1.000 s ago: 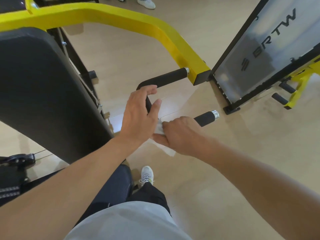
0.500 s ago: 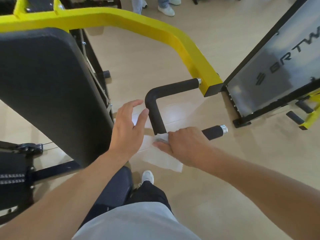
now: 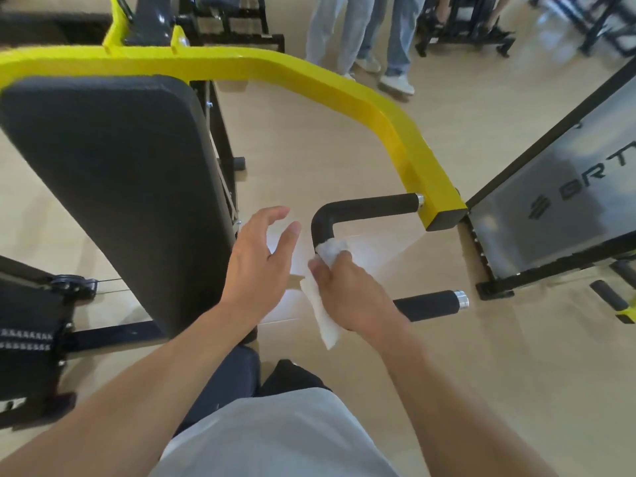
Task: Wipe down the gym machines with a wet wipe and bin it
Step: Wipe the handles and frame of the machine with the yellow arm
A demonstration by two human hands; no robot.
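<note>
the grey panel (image 3: 564,215) at right carries dark letters cut by the frame edge, reading "brt" after a striped logo; no other writing can be read.

the right hand (image 3: 347,292) curls around the black foam handle (image 3: 364,206) just below its bend, with the white wipe (image 3: 328,251) bunched between fingers and foam. a loose tail of the wipe hangs down past the wrist toward the floor (image 3: 309,149). the left hand (image 3: 258,259) hovers just left of the handle, fingers spread and relaxed, holding nothing and touching nothing.

the handle runs from the yellow arm (image 3: 406,139), bends down, and ends in a lower grip with a silver cap (image 3: 461,301) to the right of the right hand. the black back pad (image 3: 110,187) stands close on the left, leaving a narrow gap beside the left hand. bare floor lies open between handle, arm and panel. legs of people (image 3: 361,32) stand further off.
</note>
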